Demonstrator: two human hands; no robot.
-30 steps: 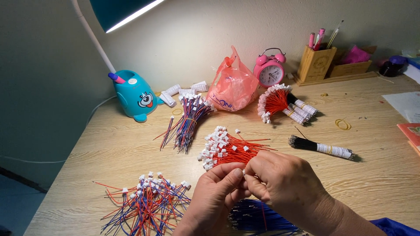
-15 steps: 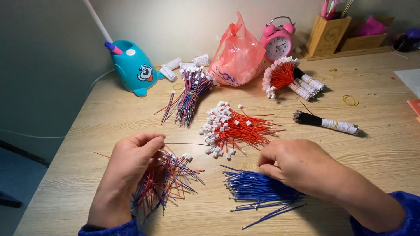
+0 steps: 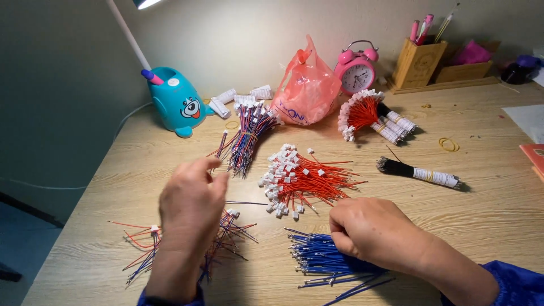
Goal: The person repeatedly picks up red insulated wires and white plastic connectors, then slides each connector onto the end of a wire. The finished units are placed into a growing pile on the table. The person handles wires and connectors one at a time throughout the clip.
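Hovering left hand (image 3: pixel 190 212), grip apart, over mixed wires (image 3: pixel 226 226) | right hand (image 3: pixel 371 232) pinching blue wires (image 3: pixel 317 258), grip clamped | red wires (image 3: pixel 300 178) lying at 12 o'clock on counter (image 3: pixel 487 187)

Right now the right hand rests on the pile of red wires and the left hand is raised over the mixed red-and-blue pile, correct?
Not quite. In the head view the right hand rests on the pile of blue wires; the red wires lie untouched beyond it. The left hand is raised over the mixed red-and-blue pile.
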